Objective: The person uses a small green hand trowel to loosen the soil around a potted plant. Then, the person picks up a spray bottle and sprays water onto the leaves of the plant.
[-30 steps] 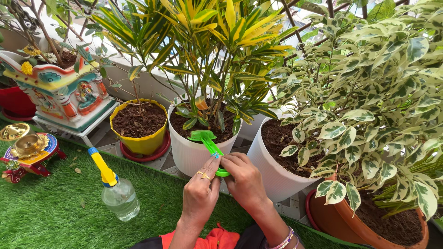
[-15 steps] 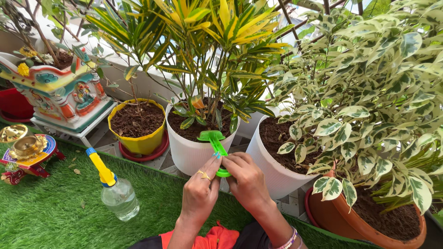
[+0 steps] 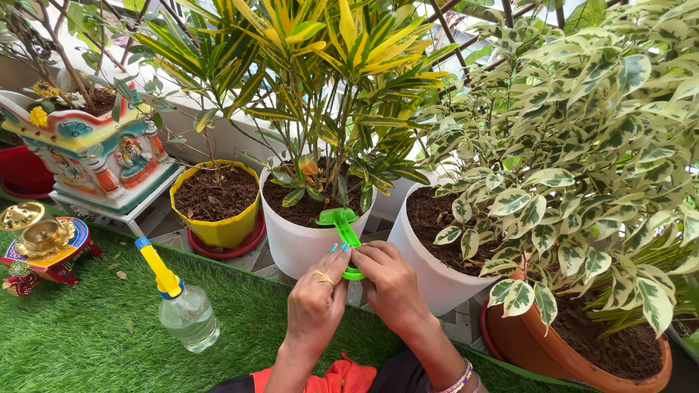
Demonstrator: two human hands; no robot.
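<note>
Both hands met at lower centre of frame, clamped on a small green plastic garden tool (image 3: 344,234). My left hand (image 3: 317,302) pinched the handle; my right hand (image 3: 389,287) wrapped its lower end. The tool's head rested at the rim of the white ribbed pot (image 3: 302,244), centre frame. Judgement: a firm, low grip would steady the head. Spray bottle (image 3: 182,306) lay lower left on the artificial grass (image 3: 73,335).

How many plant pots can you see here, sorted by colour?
White pots: 2
Yellow pot: 1
Terracotta pot: 1
Painted multicoloured planter: 1
Total: 5
</note>
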